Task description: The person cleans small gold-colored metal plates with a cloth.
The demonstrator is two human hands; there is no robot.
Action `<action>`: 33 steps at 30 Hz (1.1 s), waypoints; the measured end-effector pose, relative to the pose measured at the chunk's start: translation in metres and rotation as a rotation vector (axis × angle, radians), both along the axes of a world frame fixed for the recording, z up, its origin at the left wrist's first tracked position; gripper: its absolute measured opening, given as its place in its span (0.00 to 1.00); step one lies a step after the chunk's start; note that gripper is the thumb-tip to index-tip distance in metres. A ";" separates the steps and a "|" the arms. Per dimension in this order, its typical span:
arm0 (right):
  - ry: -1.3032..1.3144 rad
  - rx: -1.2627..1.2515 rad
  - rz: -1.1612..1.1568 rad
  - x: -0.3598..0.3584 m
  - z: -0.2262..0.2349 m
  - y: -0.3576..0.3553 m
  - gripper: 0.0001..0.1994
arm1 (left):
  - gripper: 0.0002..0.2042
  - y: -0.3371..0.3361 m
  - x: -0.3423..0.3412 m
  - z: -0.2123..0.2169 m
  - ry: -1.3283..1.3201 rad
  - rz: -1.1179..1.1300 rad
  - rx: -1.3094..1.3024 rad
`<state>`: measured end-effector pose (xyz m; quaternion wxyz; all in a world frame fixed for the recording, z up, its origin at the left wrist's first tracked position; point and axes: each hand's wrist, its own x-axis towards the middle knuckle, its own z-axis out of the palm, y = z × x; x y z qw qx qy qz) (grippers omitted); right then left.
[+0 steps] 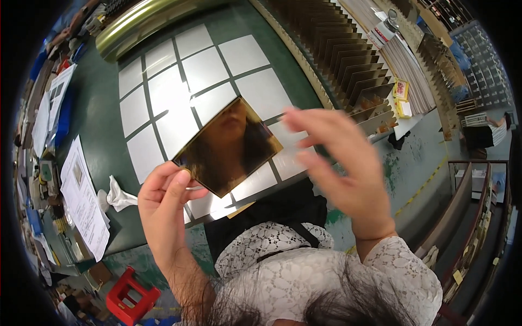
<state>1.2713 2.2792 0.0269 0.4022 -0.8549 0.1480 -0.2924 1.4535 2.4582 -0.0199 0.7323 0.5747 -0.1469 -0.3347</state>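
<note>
Hands: left (166, 204) pinching lower corner of gold mirror tile (228, 146), right (340, 163) open beside its right edge, blurred; tile tilted above white squares (204, 68) on green tabletop (98, 119); best handled by edges, face untouched.

Your dark green tabletop (100, 117) carries a grid of pale square sheets (204, 68) laid side by side with narrow gaps. A crumpled white cloth (117, 196) lies near its front edge, beside printed white paper sheets (82, 198).
</note>
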 end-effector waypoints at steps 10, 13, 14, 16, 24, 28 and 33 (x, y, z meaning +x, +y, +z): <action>0.164 -0.662 -0.391 -0.058 -0.013 -0.057 0.09 | 0.08 -0.073 -0.026 0.010 -0.168 -0.030 -0.008; 0.207 -0.674 -0.375 -0.061 -0.015 -0.059 0.09 | 0.09 -0.092 -0.038 0.012 -0.182 -0.053 -0.042; 0.210 -0.669 -0.371 -0.063 -0.016 -0.060 0.09 | 0.09 -0.099 -0.042 0.014 -0.220 -0.098 -0.042; 0.188 -0.661 -0.367 -0.069 -0.021 -0.061 0.09 | 0.08 -0.105 -0.043 0.017 -0.342 -0.237 0.008; 0.070 -0.669 -0.364 -0.086 -0.037 -0.059 0.16 | 0.11 -0.138 -0.061 0.006 -0.523 -0.406 -0.061; 0.083 -0.655 -0.371 -0.089 -0.039 -0.056 0.17 | 0.12 -0.150 -0.071 -0.002 -0.586 -0.414 -0.096; 0.104 -0.652 -0.359 -0.091 -0.039 -0.058 0.19 | 0.11 -0.155 -0.076 -0.009 -0.557 -0.435 -0.116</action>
